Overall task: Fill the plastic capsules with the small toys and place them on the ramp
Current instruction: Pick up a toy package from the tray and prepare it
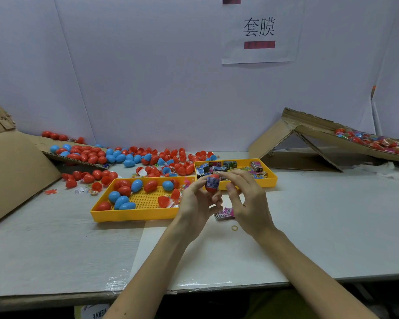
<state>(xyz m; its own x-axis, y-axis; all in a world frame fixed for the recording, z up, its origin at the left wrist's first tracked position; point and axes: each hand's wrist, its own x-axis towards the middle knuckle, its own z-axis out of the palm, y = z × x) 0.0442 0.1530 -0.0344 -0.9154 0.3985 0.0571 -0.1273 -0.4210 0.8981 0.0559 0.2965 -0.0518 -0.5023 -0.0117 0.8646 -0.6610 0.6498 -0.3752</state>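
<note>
In the centre of the frame, my left hand [197, 201] is curling round a red capsule [212, 184], steadying it, while my right hand [247, 199] is pinching its top, probably pressing it closed. The ramp [316, 128] is sloping at upper right.

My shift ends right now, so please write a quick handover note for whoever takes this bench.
Left hand grips a red capsule above the table; right hand pinches its upper side.
Loose capsules lie in the near yellow tray; packets fill the far yellow tray; one pink packet lies under the hands.
Done: a batch of capsules sits on the right cardboard ramp.
Left: set this capsule on the ramp, then fill the many others.
</note>
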